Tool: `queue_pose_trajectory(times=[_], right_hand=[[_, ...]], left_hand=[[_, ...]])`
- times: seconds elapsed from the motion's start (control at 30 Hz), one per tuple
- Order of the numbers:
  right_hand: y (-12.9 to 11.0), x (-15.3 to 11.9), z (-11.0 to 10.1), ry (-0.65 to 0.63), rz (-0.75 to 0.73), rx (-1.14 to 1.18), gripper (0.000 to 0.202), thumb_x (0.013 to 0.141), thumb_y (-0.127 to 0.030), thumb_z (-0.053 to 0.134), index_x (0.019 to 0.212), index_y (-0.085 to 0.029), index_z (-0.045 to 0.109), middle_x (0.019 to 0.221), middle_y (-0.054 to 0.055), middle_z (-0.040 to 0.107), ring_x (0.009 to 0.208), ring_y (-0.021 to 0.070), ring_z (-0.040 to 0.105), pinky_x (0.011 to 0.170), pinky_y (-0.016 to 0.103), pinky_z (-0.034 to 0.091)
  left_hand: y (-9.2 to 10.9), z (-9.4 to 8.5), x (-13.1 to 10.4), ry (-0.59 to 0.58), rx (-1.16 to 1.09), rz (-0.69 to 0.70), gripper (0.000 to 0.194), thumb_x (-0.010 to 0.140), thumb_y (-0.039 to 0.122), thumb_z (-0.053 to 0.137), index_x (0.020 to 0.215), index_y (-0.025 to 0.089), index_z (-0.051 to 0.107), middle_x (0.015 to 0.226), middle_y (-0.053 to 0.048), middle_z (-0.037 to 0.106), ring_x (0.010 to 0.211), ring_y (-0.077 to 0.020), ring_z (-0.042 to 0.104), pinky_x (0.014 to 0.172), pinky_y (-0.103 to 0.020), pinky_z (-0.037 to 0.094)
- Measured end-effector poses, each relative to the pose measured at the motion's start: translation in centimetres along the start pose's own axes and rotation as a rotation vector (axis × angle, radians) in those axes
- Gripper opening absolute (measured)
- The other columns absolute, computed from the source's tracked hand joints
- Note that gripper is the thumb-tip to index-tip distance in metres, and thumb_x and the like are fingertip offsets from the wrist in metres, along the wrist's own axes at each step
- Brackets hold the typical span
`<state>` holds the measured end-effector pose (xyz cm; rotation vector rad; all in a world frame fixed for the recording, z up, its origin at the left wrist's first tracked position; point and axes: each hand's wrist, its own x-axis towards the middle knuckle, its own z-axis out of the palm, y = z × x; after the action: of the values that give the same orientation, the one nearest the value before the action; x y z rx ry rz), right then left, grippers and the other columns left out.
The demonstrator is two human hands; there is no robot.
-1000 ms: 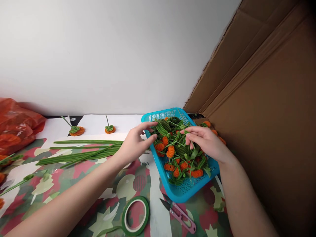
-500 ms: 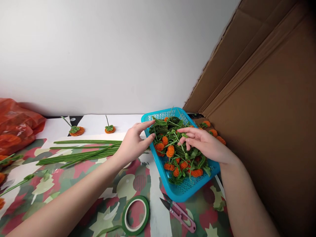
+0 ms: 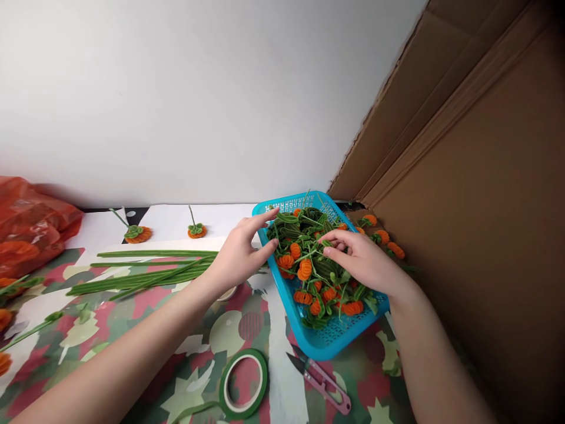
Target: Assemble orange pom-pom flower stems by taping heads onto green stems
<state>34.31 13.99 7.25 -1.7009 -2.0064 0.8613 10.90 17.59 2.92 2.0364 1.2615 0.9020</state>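
Observation:
A blue plastic basket (image 3: 324, 352) holds a tangled heap of green fuzzy stems and leaves with orange fuzzy pieces (image 3: 304, 270). Over its left rim is my left hand (image 3: 245, 244), thumb and index finger spread apart with nothing between them. My right hand (image 3: 355, 253) reaches in above the right part of the heap. Its thumb and fingertips are pinched together on a small green piece (image 3: 326, 243).
Green stems (image 3: 150, 277) lie left of the basket, below two orange-and-green flowers (image 3: 196, 230). Green tape (image 3: 243, 384) and pink thread snips (image 3: 324, 386) are in front. An orange bag (image 3: 35, 224) stands far left; cardboard (image 3: 477, 176) rises at right.
The fingers of my right hand, loosely spread before, have closed together on the small green piece. My left hand has barely moved.

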Motion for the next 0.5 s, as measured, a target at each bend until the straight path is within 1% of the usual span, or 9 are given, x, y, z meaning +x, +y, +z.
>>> queue_pose_trajectory(times=[0.1,0.17,0.23,0.27,0.37,0.43,0.5], right_hand=[[-0.6,-0.3,0.7,0.148,-0.091,-0.216,0.017,0.083,-0.031,0.052,0.093,-0.022,0.062,0.095,0.005,0.06,0.092,0.0215,0.053,0.077,0.035,0.041],[-1.2,-0.6,1.3,0.184,-0.128,-0.33,0.015,0.08,-0.036,0.057,0.081,-0.021,0.061,0.095,0.005,0.059,0.097,0.0238,0.05,0.081,0.038,0.038],[-1.6,-0.9,1.9,0.141,-0.119,-0.401,0.021,0.077,-0.04,0.06,0.07,-0.021,0.058,0.085,0.004,0.059,0.091,0.0239,0.05,0.08,0.039,0.035],[-1.8,-1.0,2.2,0.105,-0.105,-0.423,0.022,0.077,-0.04,0.061,0.066,-0.02,0.058,0.081,0.003,0.059,0.088,0.0232,0.051,0.079,0.039,0.033],[-1.8,-1.1,2.4,0.035,-0.07,-0.447,0.018,0.079,-0.028,0.057,0.063,-0.02,0.058,0.075,0.001,0.058,0.082,0.0203,0.051,0.075,0.037,0.03],[-1.7,-1.1,2.4,0.035,-0.068,-0.439,0.017,0.08,-0.024,0.055,0.064,-0.021,0.059,0.075,0.0,0.059,0.082,0.0189,0.052,0.073,0.035,0.028],[-1.7,-1.0,2.6,0.057,-0.063,-0.43,0.018,0.082,-0.025,0.052,0.065,-0.021,0.059,0.076,0.0,0.059,0.08,0.0181,0.052,0.073,0.035,0.027]], left_hand=[[-0.2,-0.1,0.1,-0.027,0.027,0.018,0.054,0.083,0.028,0.052,0.135,0.032,0.039,0.124,-0.005,0.054,0.106,-0.0225,0.05,0.066,-0.029,0.05],[-0.3,-0.2,0.2,-0.036,0.048,0.023,0.052,0.083,0.029,0.052,0.134,0.031,0.041,0.123,-0.006,0.054,0.105,-0.0221,0.051,0.071,-0.032,0.05],[-0.4,-0.2,0.3,-0.044,0.064,0.019,0.052,0.083,0.03,0.052,0.134,0.03,0.041,0.124,-0.007,0.053,0.104,-0.022,0.051,0.073,-0.033,0.05],[-0.5,-0.2,0.3,-0.046,0.068,0.017,0.052,0.082,0.03,0.052,0.134,0.029,0.041,0.124,-0.007,0.053,0.104,-0.0221,0.051,0.073,-0.033,0.05],[-0.6,-0.2,0.4,-0.047,0.06,0.014,0.052,0.082,0.031,0.052,0.133,0.029,0.041,0.122,-0.007,0.053,0.105,-0.0224,0.051,0.069,-0.031,0.05],[-0.7,-0.2,0.4,-0.046,0.048,0.01,0.052,0.082,0.032,0.051,0.133,0.029,0.041,0.122,-0.007,0.054,0.104,-0.0223,0.051,0.066,-0.029,0.05],[-0.7,-0.2,0.4,-0.049,0.043,0.004,0.053,0.082,0.032,0.051,0.134,0.029,0.041,0.125,-0.007,0.053,0.103,-0.0218,0.052,0.065,-0.029,0.049]])
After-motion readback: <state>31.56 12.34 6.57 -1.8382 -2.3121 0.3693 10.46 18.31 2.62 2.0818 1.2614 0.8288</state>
